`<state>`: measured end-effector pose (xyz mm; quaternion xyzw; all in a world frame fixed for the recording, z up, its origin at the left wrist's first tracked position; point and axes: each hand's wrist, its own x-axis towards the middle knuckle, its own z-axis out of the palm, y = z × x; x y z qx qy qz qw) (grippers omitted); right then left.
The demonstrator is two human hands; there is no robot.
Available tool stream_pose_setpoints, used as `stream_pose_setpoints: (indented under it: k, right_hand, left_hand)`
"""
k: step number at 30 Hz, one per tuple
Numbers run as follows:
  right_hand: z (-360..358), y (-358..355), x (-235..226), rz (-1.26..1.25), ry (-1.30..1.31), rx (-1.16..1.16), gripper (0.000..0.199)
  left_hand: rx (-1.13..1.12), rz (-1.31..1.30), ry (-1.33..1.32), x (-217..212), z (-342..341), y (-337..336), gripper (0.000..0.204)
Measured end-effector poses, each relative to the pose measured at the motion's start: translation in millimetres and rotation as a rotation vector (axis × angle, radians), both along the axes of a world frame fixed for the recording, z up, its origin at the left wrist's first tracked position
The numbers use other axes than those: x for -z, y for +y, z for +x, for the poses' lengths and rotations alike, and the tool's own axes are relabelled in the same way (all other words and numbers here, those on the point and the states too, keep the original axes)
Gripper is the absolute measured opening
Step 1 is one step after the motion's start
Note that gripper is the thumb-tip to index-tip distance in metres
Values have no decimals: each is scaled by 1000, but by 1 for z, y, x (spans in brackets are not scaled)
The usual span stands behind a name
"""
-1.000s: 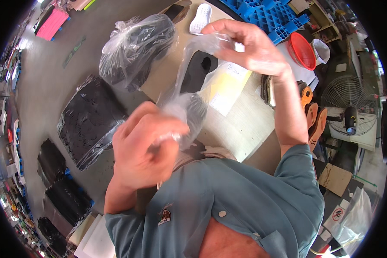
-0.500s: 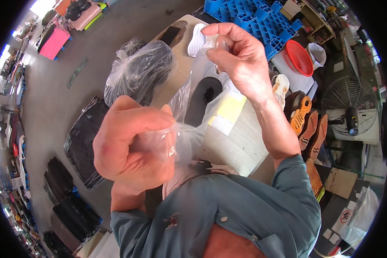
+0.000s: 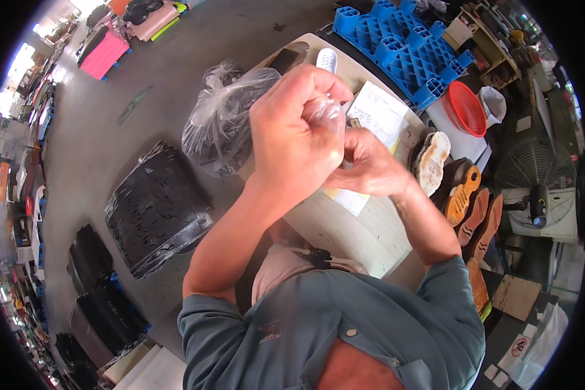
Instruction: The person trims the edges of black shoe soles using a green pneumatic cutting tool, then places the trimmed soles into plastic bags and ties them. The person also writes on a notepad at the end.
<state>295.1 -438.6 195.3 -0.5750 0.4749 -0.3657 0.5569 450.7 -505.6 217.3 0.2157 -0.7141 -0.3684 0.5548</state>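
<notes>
Mid-frame above the desk (image 3: 344, 234), left hand (image 3: 299, 133) fisted on a clear bag (image 3: 324, 110); right hand (image 3: 367, 166) pinches it too.

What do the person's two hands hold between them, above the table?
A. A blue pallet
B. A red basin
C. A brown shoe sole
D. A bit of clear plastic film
D: the left hand and the right hand are closed together on crumpled clear plastic film, which shows between the fingers above the table.

Bright, even daylight — glare at the upper left, strong fisheye bending and black corners.
</notes>
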Motion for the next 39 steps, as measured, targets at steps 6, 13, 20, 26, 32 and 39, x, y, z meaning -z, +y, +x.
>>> stream_pose_setpoints:
  k: [6, 13, 20, 26, 32, 39]
  right_hand:
    - [-2, -2, 16, -221, -138, 184, 20]
    - [6, -12, 20, -192, -75, 247, 15]
    - [6, 3, -6, -537, 576, 27, 49]
    - [6, 3, -15, -779, 883, -301, 47]
    - [13, -25, -9, -793, 895, -288, 50]
    - [1, -25, 2, -838, 896, -191, 70]
  left_hand:
    - [125, 77, -122, 36, 10, -8, 42]
    - [182, 234, -297, 97, 38, 29, 41]
    - [109, 925, 274, 118, 20, 12, 33]
    - [80, 308, -293, 139, 1, 6, 20]
    - [406, 189, -164, 148, -2, 12, 29]
    - [265, 429, -165, 145, -5, 11, 21]
